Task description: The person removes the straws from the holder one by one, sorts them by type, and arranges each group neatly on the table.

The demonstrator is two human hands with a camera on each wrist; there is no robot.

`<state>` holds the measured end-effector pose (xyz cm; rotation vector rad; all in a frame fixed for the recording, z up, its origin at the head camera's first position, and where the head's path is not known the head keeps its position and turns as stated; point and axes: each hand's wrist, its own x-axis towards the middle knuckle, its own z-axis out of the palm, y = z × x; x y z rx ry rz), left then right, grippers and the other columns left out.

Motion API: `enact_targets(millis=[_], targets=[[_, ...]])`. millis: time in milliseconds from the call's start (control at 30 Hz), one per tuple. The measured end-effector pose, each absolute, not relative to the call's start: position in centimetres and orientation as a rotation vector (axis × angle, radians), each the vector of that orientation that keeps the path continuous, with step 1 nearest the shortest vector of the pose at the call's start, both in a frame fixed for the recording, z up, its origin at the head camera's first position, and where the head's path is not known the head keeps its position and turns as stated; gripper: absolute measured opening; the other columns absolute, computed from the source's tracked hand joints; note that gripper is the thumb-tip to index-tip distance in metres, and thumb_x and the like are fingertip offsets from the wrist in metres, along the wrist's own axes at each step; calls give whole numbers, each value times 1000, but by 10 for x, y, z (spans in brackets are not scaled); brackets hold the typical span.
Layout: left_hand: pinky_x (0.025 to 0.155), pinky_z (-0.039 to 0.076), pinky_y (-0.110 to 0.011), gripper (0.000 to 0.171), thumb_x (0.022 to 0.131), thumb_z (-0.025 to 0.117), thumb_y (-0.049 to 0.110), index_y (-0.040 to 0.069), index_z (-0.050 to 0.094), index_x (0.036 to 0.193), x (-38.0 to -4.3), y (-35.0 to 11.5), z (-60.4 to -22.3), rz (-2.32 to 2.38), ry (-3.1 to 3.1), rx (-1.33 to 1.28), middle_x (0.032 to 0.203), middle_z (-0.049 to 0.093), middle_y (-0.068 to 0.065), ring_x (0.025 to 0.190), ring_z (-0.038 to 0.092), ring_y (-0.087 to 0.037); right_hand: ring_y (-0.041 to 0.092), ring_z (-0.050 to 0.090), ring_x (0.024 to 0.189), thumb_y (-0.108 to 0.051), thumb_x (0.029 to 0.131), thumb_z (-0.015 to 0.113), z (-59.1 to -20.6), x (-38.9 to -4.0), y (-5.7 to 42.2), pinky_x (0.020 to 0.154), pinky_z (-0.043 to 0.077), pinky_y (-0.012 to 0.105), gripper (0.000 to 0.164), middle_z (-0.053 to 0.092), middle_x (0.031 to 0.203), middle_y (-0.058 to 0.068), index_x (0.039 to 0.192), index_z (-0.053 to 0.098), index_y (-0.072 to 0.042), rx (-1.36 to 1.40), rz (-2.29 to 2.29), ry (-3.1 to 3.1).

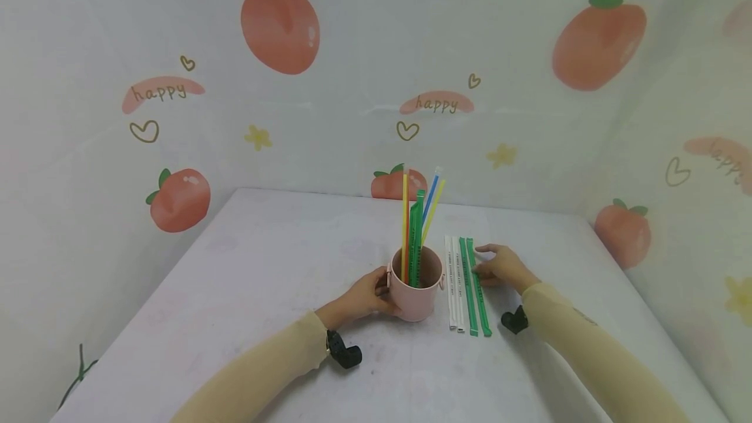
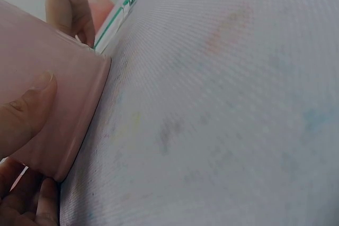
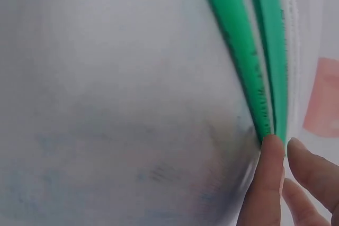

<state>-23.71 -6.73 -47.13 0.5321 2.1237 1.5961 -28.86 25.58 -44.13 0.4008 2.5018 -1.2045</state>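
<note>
In the head view my left hand (image 1: 364, 294) holds a small pink bucket (image 1: 414, 305) by its left side. The left wrist view shows the thumb (image 2: 32, 110) along the bucket's wall and the other fingers round its base. Several straws stand in the bucket: yellow, red and blue ones, and green-wrapped ones (image 1: 416, 240). Right of it, two white-wrapped straws (image 1: 453, 286) and two green-wrapped straws (image 1: 479, 289) lie side by side on the table. My right hand (image 1: 499, 265) is at the outermost green straw, fingers spread; in the right wrist view one fingertip (image 3: 273, 144) touches its edge.
The white table (image 1: 282, 253) runs back to a white curtain (image 1: 352, 38) printed with peaches. Another curtain panel (image 1: 687, 83) borders the right side. A green twig-like thing (image 1: 79, 374) shows at the left edge.
</note>
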Motion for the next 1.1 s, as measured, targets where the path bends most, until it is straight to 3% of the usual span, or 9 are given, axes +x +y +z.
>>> enact_targets(millis=[233,500,567,767,1100], targets=[[115,34,-44,93,74,82,5,11,31,151,-237,-68,-473,1616,2107,540,152,39,-9,141,37,-32,17,67,83,-10,91,65,-425,-286,253,72,60,27,62,58,122,25,147,38,-6,323,-1291,2516],[115,35,-44,93,73,83,6,11,31,150,-237,-68,-473,1612,2113,528,153,38,-9,141,37,-32,37,60,113,-14,95,61,-388,-280,241,88,58,36,55,55,127,26,144,39,-1,126,-1614,2459],[115,34,-45,93,73,83,6,11,31,151,-237,-68,-473,1614,2109,521,153,38,-9,141,36,-33,35,61,110,-15,95,62,-378,-277,237,89,57,35,56,55,124,24,143,39,0,65,-1692,2430],[115,34,-44,92,74,82,6,11,31,151,-236,-68,-473,1622,2095,516,153,38,-9,141,36,-32,9,64,92,-12,94,63,-360,-268,223,86,58,28,55,58,107,7,139,38,6,-181,-1917,2333],[116,33,-44,91,73,83,6,11,33,150,-237,-67,-471,1614,2114,523,152,39,-10,141,37,-32,13,64,97,-8,92,65,-356,-251,186,86,57,25,46,54,108,8,131,46,4,-347,-2082,2292]])
